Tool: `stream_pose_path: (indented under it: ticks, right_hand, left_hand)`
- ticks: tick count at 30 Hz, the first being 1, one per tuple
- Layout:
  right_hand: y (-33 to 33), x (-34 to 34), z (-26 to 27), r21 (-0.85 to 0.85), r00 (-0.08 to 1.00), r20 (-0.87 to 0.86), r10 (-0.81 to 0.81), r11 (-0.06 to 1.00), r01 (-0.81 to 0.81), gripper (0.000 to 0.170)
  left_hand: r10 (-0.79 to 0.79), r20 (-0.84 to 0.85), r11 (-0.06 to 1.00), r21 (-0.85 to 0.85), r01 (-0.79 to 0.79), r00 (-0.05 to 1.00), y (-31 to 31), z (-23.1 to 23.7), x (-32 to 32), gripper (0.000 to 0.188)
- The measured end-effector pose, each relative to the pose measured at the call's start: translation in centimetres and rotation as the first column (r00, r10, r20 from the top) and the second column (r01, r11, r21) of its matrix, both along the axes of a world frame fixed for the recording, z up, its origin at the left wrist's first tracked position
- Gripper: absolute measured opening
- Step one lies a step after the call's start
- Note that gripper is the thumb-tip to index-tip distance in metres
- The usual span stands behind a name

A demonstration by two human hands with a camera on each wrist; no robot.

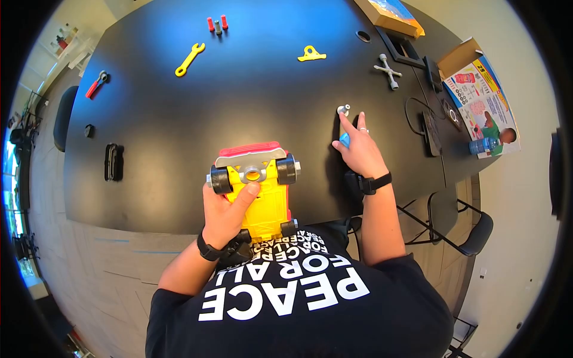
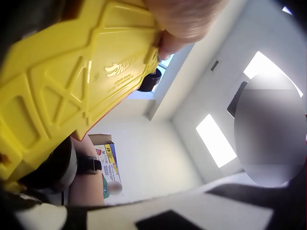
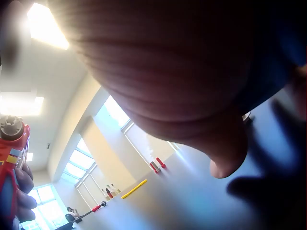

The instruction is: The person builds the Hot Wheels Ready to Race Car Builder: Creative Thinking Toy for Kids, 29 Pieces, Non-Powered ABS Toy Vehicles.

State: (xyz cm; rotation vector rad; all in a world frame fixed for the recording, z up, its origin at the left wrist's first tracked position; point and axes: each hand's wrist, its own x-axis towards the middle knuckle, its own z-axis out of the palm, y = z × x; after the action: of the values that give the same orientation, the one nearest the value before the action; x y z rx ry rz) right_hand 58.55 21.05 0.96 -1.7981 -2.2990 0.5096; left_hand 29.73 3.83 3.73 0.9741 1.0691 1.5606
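My left hand [image 1: 224, 218] grips a red and yellow toy car [image 1: 265, 206], its yellow underside turned towards me and the thumb lying across it. Raised lettering and ribs cover that underside in the left wrist view, and black wheels with grey hubs stick out at its sides. Over the table on the right, my right hand [image 1: 358, 152] reaches forward with index and middle fingers straight and spread. Below it lies a blue piece [image 1: 344, 139], mostly hidden by the hand, and a small grey-tipped part [image 1: 344, 110] shows at the index fingertip.
On the black table [image 1: 256, 95] lie a yellow wrench [image 1: 191, 59], a red-handled ratchet [image 1: 96, 84], several red and grey pegs [image 1: 218, 25], a yellow bracket [image 1: 311, 54], a grey cross wrench [image 1: 388, 71] and a black case [image 1: 111, 161]. A printed box [image 1: 486, 98] and bottle [image 1: 482, 145] stand right.
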Motion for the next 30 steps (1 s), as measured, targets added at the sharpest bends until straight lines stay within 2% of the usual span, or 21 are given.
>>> stream_pose_path:
  ticks: [5, 7, 8, 10, 11, 12, 13, 14, 16, 18, 20, 22, 23, 25, 26, 28, 30]
  right_hand:
    - [2.5, -0.1, -1.0, 0.016, 1.0, 0.01, 0.021, 1.0, -0.022, 0.079]
    - [4.0, 0.3, -2.5, 0.256, 0.982, -0.096, 0.163, 0.957, -0.134, 0.064]
    - [4.2, 0.4, -2.5, 0.254, 0.981, -0.097, 0.168, 0.957, -0.139, 0.064]
    - [4.6, 0.3, -1.9, 0.329, 0.962, -0.217, 0.168, 0.94, -0.09, 0.046]
    - [3.8, -0.6, -0.4, 0.403, 0.925, -0.302, 0.233, 0.91, -0.098, 0.032]
    - [2.6, -1.3, 1.5, 0.403, 0.923, -0.301, 0.241, 0.909, -0.106, 0.032]
    - [0.9, -2.0, 4.0, 0.145, 0.795, -0.575, 0.192, 0.981, -0.131, 0.03]
    - [-0.9, -2.7, 6.3, -0.113, 0.62, -0.783, 0.048, 0.969, -0.219, 0.028]
    - [-4.6, -3.8, 9.6, -0.047, 0.444, -0.882, 0.161, 0.905, -0.422, 0.024]
    - [-6.9, -4.9, 11.5, -0.054, 0.346, -0.919, 0.188, 0.809, -0.585, 0.025]
    - [-8.5, -6.3, 11.2, -0.012, 0.261, -0.943, 0.205, 0.765, -0.644, 0.023]
    - [-8.6, -6.9, 11.3, 0.011, 0.353, -0.885, 0.303, 0.773, -0.635, 0.025]
    - [-8.7, -6.9, 11.5, 0.011, 0.356, -0.884, 0.303, 0.774, -0.633, 0.025]
    - [-9.1, -6.9, 12.4, 0.047, 0.482, -0.79, 0.38, 0.821, -0.569, 0.026]
    - [-9.5, -7.0, 12.9, 0.044, 0.481, -0.79, 0.38, 0.817, -0.574, 0.026]
    - [-10.6, -7.3, 13.8, 0.155, 0.626, -0.667, 0.404, 0.897, -0.414, 0.025]
    - [-11.3, -7.5, 13.9, 0.211, 0.645, -0.63, 0.433, 0.895, -0.394, 0.024]
  left_hand:
    - [0.038, -0.013, 0.999, 0.025, -0.037, 0.999, -0.7, 0.2, -0.1, 0.038]
    - [0.071, -0.034, 0.997, 0.028, -0.071, 0.997, -1.0, 0.1, -0.1, 0.038]
    - [0.077, -0.035, 0.997, 0.026, -0.076, 0.996, -1.1, 0.1, -0.1, 0.038]
    - [0.084, -0.022, 0.996, 0.032, -0.083, 0.996, -0.8, 0.1, -0.1, 0.037]
    - [0.093, -0.021, 0.995, 0.033, -0.092, 0.995, -0.7, 0.2, 0.0, 0.037]
    - [0.078, -0.016, 0.997, 0.007, -0.078, 0.997, -0.6, 0.5, 0.0, 0.036]
    - [0.063, -0.01, 0.998, -0.021, -0.063, 0.998, -0.4, 0.6, 0.1, 0.036]
    - [0.069, -0.011, 0.997, -0.027, -0.069, 0.998, -0.3, 0.6, 0.2, 0.036]
    - [0.036, -0.059, 0.998, -0.053, -0.039, 0.998, 0.0, 0.5, 0.2, 0.036]
    - [0.013, -0.066, 0.998, -0.061, -0.018, 0.998, 0.2, 0.7, 0.4, 0.036]
    - [-0.04, -0.158, 0.997, -0.065, 0.03, 0.987, 0.2, 1.3, 0.6, 0.037]
    - [-0.041, -0.184, 0.998, -0.045, 0.033, 0.982, 0.2, 1.3, 0.8, 0.042]
    - [-0.044, -0.195, 0.999, -0.032, 0.038, 0.98, 0.0, 1.1, 0.7, 0.045]
    - [-0.071, -0.231, 0.997, -0.049, 0.062, 0.97, -0.6, 2.1, 0.8, 0.054]
    - [-0.066, -0.229, 0.997, -0.052, 0.056, 0.971, -0.7, 2.5, 1.0, 0.054]
    - [-0.079, -0.26, 0.997, -0.018, 0.077, 0.962, -1.0, 3.0, 1.2, 0.06]
    - [-0.073, -0.238, 0.997, -0.02, 0.07, 0.968, -1.6, 3.1, 1.1, 0.065]
